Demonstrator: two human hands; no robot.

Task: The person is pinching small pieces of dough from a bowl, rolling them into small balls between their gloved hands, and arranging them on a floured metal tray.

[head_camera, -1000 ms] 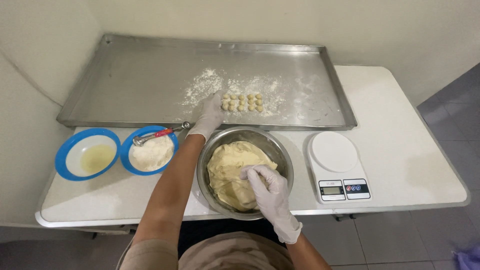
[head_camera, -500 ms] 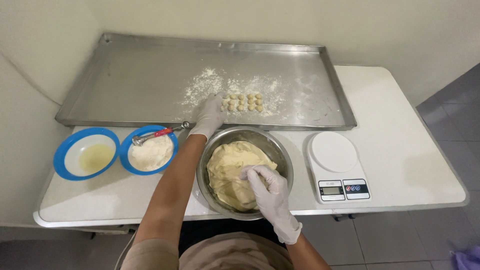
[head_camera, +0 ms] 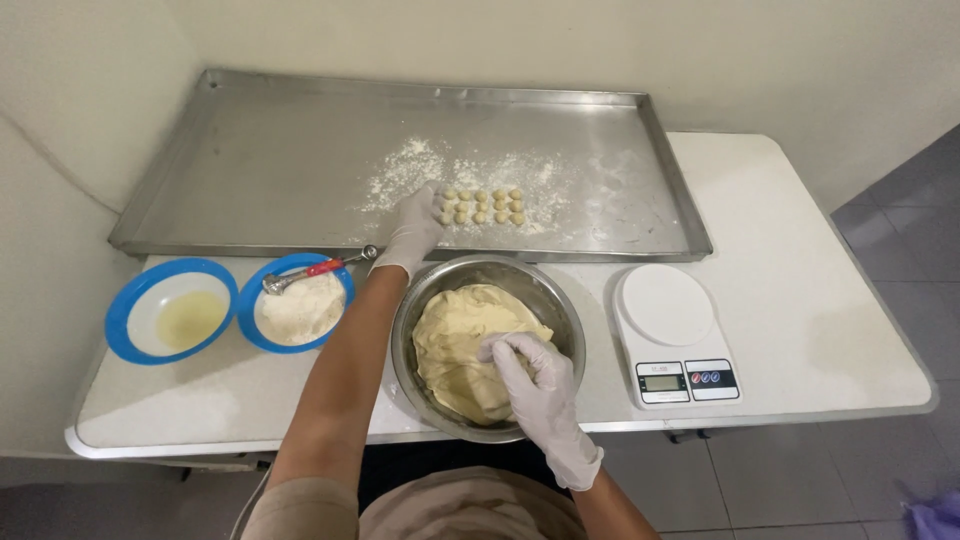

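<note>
A small food-preparation kitchen: a white table (head_camera: 800,330) bears a floured steel baking tray (head_camera: 250,160), a dough bowl (head_camera: 555,310) and a digital scale (head_camera: 675,330).

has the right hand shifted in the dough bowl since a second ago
No. The right hand rests on the dough at the same spot by the near right rim of the metal bowl, no nearer the scale than before.

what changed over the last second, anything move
Almost nothing. The left hand stays at the left end of the dough balls on the floured tray, and the right hand still presses into the dough in the steel bowl. Only the view shifted slightly.
</note>
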